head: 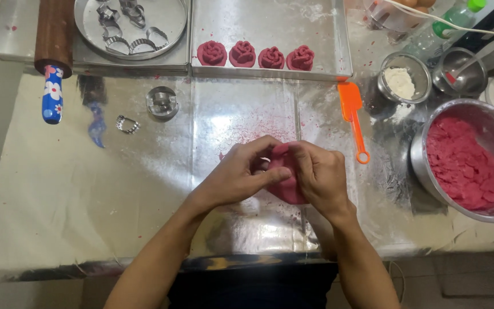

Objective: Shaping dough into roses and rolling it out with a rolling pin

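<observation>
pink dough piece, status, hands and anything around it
Left hand and right hand both pinching pink dough piece. Held over foil-covered table. Orange plastic scraper nearby, not touching.

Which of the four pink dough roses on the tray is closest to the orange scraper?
The rightmost dough rose, at the right end of the row on the metal tray. The orange scraper lies just right of it; the other three sit farther left.

Bright overhead light — strong glare on the foil-covered table (144,189), washing out its centre. Soft shadows under forearms. Sharp focus throughout; slight bending at frame edges.
</observation>
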